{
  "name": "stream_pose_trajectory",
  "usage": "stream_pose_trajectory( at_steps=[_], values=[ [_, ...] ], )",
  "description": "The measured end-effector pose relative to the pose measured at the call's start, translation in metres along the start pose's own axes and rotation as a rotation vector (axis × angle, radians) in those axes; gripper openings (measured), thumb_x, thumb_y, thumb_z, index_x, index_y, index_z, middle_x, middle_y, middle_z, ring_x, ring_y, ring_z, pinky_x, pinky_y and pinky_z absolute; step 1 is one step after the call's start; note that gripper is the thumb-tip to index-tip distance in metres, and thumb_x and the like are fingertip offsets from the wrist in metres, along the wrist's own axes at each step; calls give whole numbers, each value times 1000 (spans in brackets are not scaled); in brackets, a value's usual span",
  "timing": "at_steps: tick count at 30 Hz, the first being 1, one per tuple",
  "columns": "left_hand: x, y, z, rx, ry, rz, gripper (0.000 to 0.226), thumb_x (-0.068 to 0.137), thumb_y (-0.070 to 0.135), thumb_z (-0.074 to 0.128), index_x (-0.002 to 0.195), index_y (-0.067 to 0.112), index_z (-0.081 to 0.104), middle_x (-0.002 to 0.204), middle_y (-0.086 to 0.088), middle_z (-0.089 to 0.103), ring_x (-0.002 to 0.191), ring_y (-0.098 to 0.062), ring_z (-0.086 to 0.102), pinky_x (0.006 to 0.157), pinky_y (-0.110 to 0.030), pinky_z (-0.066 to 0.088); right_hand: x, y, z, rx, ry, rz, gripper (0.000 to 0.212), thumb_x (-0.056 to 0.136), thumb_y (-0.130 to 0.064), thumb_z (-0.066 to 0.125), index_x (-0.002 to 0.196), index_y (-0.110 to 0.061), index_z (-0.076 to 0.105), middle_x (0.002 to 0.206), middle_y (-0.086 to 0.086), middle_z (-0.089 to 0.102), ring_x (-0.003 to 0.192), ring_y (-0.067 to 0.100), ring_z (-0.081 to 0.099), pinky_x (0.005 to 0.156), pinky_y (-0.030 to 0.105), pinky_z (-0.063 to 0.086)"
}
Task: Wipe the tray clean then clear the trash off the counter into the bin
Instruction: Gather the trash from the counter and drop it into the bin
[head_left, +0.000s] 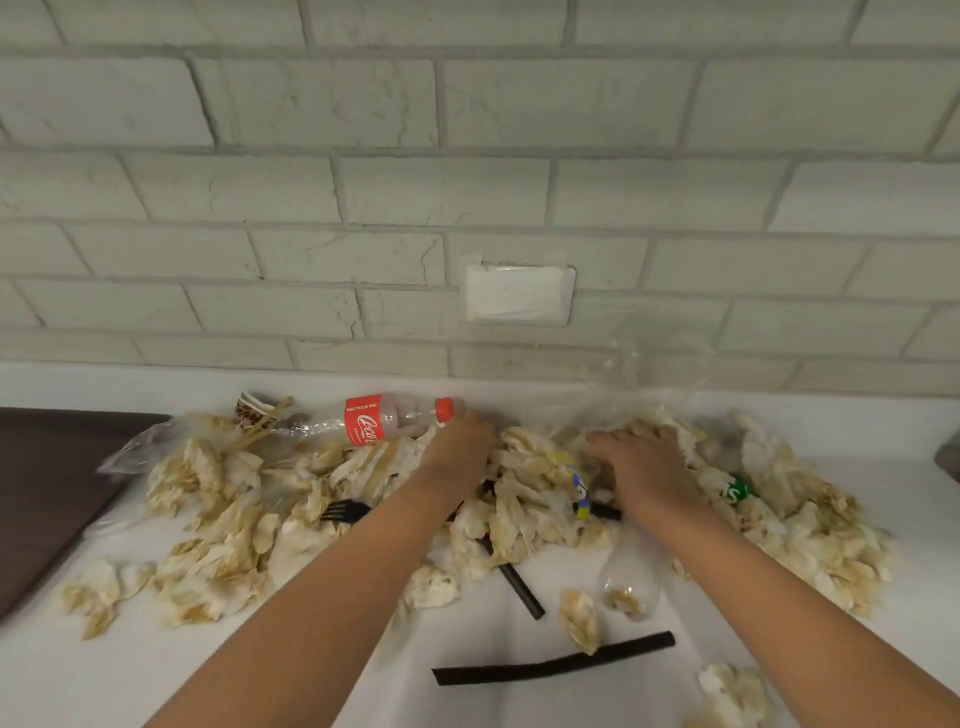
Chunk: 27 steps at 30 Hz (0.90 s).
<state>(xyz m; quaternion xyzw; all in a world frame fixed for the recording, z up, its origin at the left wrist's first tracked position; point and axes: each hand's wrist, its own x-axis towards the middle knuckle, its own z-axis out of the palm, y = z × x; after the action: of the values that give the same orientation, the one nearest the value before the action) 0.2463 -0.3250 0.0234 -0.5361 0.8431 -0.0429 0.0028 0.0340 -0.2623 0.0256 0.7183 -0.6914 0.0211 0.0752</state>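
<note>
We count two hands: left hand (460, 441), right hand (647, 457). One cola bottle (384, 418) with a red cap. One black fork (343, 510). Three black pieces: a long strip (556, 665), a short stick (519, 582) and a third piece (605, 512), half buried. One green-labelled item (737, 491), mostly hidden. One clear plastic bag (135, 447). One dark tray (47, 499). One white wall plate (519, 293). Crumpled stained tissues (218, 566): dozens, too heaped for us to tally.

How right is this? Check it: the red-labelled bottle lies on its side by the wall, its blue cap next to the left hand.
One thing is wrong: the cap is red, not blue. The head view shows the red-labelled bottle lying on its side by the wall, its red cap next to the left hand.
</note>
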Motion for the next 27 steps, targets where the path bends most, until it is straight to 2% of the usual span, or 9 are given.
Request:
stream_pose_trajectory(
  at_steps=[5,8,11,14,17,20,22,23,27],
  values=[
    [16,8,3,231,-84,17,51,88,4,53,137,7,38,133,-12,48,119,-30,51,98,-42,41,13,8,-2,-92,20,-25,39,81,-8,53,115,-28,59,110,-5,66,106,21,47,82,33,24],
    [18,12,-2,246,-80,56,42,91,4,48,132,8,46,126,-10,56,109,-27,58,84,-35,46,14,16,-3,53,123,-46,42,76,-4,58,113,-24,66,104,2,71,101,26,54,83,35,28],
    [16,16,-16,126,11,36,34,93,11,45,127,8,48,119,-10,59,106,-28,59,80,-33,46,6,19,-12,184,186,-71,46,78,-5,58,121,-21,63,110,5,69,105,27,57,88,35,34],
    [11,11,-29,-65,70,-60,44,92,26,48,131,7,40,120,-12,53,110,-31,53,86,-40,44,-7,19,-24,348,160,-70,48,86,-5,50,132,-17,52,122,7,60,112,27,53,95,35,35],
    [-1,10,-40,-331,139,-121,46,95,27,43,135,6,34,116,-18,50,108,-37,52,86,-43,42,-26,19,-38,436,168,-36,53,90,-6,42,142,-19,37,126,10,54,113,29,51,94,37,41],
    [-24,17,-53,-522,185,-199,48,98,28,36,142,9,29,123,-23,49,107,-41,52,81,-40,42,-44,21,-55,473,83,88,60,94,-12,36,149,-25,18,125,12,55,99,31,58,80,36,48],
    [-42,23,-62,-556,128,-251,50,99,32,32,144,13,27,129,-22,47,112,-39,51,82,-38,40,-54,23,-63,455,-53,189,63,95,-18,36,151,-27,7,99,10,62,75,25,58,59,31,44],
    [-51,27,-68,-568,95,-274,50,99,34,31,144,13,27,133,-20,46,115,-38,49,84,-38,39,-59,24,-65,444,-126,216,65,95,-22,38,151,-27,4,95,9,62,68,21,55,53,29,39],
    [-94,51,-88,-588,-42,-293,44,100,31,33,137,7,38,118,-7,53,118,-33,48,86,-32,37,-85,36,-65,451,-258,241,65,92,-32,47,149,-28,15,126,8,57,80,17,54,59,27,42]
  ],
)
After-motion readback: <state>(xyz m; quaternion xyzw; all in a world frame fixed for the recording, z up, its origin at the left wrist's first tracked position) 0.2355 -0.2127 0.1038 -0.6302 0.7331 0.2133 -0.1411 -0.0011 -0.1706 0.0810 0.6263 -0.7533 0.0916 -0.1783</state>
